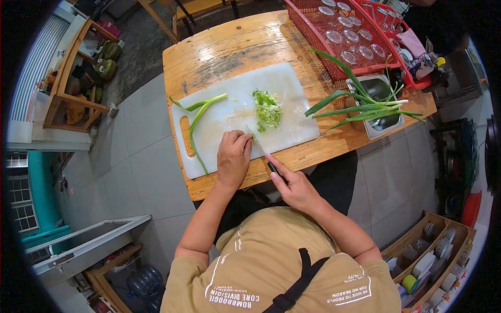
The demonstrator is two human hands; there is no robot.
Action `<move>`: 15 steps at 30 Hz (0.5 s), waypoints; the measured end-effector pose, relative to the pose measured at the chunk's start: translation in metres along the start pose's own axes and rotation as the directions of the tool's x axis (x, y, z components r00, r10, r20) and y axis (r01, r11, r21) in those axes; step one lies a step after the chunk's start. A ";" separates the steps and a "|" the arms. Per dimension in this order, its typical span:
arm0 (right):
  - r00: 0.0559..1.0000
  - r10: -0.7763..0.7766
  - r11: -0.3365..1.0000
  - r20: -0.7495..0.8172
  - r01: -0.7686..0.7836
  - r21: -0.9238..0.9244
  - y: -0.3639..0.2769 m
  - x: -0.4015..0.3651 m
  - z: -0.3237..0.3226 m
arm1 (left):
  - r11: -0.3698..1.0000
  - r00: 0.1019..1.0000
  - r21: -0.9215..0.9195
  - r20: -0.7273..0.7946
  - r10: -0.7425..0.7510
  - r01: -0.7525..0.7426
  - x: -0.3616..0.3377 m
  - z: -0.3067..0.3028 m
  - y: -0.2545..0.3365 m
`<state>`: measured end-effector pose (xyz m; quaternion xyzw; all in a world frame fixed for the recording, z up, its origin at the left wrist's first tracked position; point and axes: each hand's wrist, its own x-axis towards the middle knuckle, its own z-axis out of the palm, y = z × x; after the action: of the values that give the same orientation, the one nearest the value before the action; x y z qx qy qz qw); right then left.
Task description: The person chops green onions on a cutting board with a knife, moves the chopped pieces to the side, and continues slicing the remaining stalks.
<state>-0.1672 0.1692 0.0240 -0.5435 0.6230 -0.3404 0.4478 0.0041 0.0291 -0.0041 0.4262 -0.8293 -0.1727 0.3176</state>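
Observation:
My right hand point(298, 190) is closed around the black handle of a kitchen knife point(258, 143). Its blade points away from me and rests close to the fingertips of my left hand point(233, 158). Those fingers are curled together on the white cutting board point(297, 99), and what they hold, if anything, is hidden. Beyond the blade lies a small heap of chopped spring onion point(268, 109). On the board's left side lies a spring onion stalk point(201, 113) with a long bent leaf. More whole spring onions point(365, 108) lie across a metal container point(400, 121) to the right.
A red plastic crate point(313, 41) of upturned glasses stands at the wooden table's point(219, 47) far right. Another person's dark clothing point(436, 26) shows behind it. A wooden shelf point(68, 99) stands at left; a wooden box of dishes point(433, 250) is at lower right.

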 end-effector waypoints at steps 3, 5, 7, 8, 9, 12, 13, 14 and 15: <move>1.000 0.007 1.000 -0.004 -0.007 -0.012 -0.004 0.002 -0.001 | 1.000 1.000 0.002 0.004 0.004 -0.004 0.000 0.001 -0.002; 0.998 0.062 0.998 0.020 -0.061 -0.026 -0.003 0.006 0.002 | 1.000 1.000 0.000 0.007 -0.003 0.003 0.000 0.000 -0.002; 0.999 -0.027 0.999 -0.043 0.025 -0.046 0.004 0.015 0.009 | 1.000 1.000 -0.004 0.013 -0.008 0.008 0.000 -0.001 0.000; 0.999 -0.025 0.999 -0.044 0.023 -0.045 0.006 0.014 0.008 | 1.000 1.000 0.000 0.006 -0.010 0.010 0.001 0.000 0.000; 0.999 0.040 0.999 -0.012 -0.041 -0.023 -0.002 0.015 0.005 | 1.000 1.000 0.006 -0.002 -0.014 0.014 0.001 -0.001 0.000; 0.999 0.035 0.999 -0.031 -0.034 0.029 0.000 0.005 0.007 | 1.000 1.000 0.013 -0.010 -0.026 0.027 0.001 0.000 0.001; 0.996 -0.027 0.998 -0.088 0.032 0.057 0.003 0.001 0.009 | 1.000 1.000 0.012 -0.013 -0.028 0.028 0.001 0.000 0.000; 0.996 -0.027 0.998 -0.087 0.032 0.055 0.006 0.000 0.009 | 1.000 0.999 0.013 -0.014 -0.029 0.029 0.001 0.000 0.000; 0.997 0.000 0.998 -0.075 0.005 0.064 0.003 -0.001 0.007 | 1.000 1.000 0.012 -0.013 -0.027 0.027 0.000 0.001 0.000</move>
<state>-0.1615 0.1708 0.0185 -0.5165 0.6274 -0.3808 0.4411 0.0032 0.0290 -0.0041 0.4405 -0.8223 -0.1691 0.3180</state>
